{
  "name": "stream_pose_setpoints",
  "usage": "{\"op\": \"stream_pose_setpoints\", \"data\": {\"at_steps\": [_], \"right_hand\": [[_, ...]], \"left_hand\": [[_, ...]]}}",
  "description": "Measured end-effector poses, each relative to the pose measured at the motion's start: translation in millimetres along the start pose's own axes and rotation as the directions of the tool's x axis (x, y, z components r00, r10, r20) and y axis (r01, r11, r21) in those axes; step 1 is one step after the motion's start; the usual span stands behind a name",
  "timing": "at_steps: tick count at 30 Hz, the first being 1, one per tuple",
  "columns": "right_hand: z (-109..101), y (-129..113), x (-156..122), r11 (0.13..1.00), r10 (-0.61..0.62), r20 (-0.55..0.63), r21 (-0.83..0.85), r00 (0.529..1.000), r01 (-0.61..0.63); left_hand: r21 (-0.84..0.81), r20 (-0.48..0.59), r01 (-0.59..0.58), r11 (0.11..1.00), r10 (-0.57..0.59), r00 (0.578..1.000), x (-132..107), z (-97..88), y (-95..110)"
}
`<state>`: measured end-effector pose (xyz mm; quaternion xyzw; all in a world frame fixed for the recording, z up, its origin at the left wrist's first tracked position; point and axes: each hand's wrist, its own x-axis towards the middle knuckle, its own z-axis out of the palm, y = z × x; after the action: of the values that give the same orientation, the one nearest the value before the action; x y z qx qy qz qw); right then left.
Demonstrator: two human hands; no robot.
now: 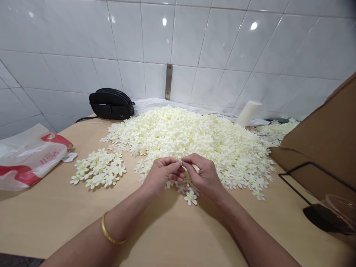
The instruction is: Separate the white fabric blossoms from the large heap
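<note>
A big heap of cream fabric flowers (191, 137) covers the middle of the wooden table (41, 222). My left hand (162, 173) and my right hand (203, 174) meet at the heap's near edge. Their fingertips are pinched together on a small cream flower piece between them. A gold bangle sits on my left wrist. One loose flower (190, 197) lies just below my right hand. A small separate group of flowers (98, 168) lies flat to the left of my hands.
A black case (111, 104) stands at the back left by the tiled wall. A red and white plastic bag (30, 157) lies at the left edge. A white cylinder (248, 113) stands behind the heap. A brown cardboard box (325, 141) and a black wire frame (306, 178) are at the right.
</note>
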<state>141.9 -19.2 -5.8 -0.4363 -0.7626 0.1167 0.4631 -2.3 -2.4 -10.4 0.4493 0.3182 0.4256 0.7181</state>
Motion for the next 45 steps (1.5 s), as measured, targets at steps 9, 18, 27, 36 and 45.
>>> {"op": "stream_pose_setpoints", "data": {"at_steps": [9, 18, 27, 36, 45], "right_hand": [[0.4, 1.7, 0.2, 0.999, 0.047, -0.007, 0.023, 0.999, -0.047], [0.4, 0.9, 0.1, 1.000, 0.010, -0.008, 0.020, 1.000, -0.009], [0.3, 1.2, 0.3, 1.000, 0.009, -0.004, 0.007, 1.000, -0.009], [1.6, -0.9, 0.7, 0.999, 0.033, -0.035, 0.041, 0.999, -0.031], [-2.9, -2.6, 4.2, 0.868, 0.338, -0.024, 0.393, 0.941, -0.302]], "left_hand": [[-0.010, 0.016, 0.004, 1.000, -0.003, 1.000, 1.6, -0.7, -2.6], [-0.019, 0.000, 0.015, 1.000, -0.015, 1.000, 0.1, 1.8, 1.1], [-0.007, -0.017, 0.015, 1.000, -0.015, 1.000, 2.1, 0.3, -0.8], [-0.053, -0.031, 0.077, 0.996, -0.079, 0.996, 4.1, 5.8, -1.1], [0.148, 0.022, -0.066, 0.987, 0.064, 0.998, 7.5, 8.7, 10.9]]}}
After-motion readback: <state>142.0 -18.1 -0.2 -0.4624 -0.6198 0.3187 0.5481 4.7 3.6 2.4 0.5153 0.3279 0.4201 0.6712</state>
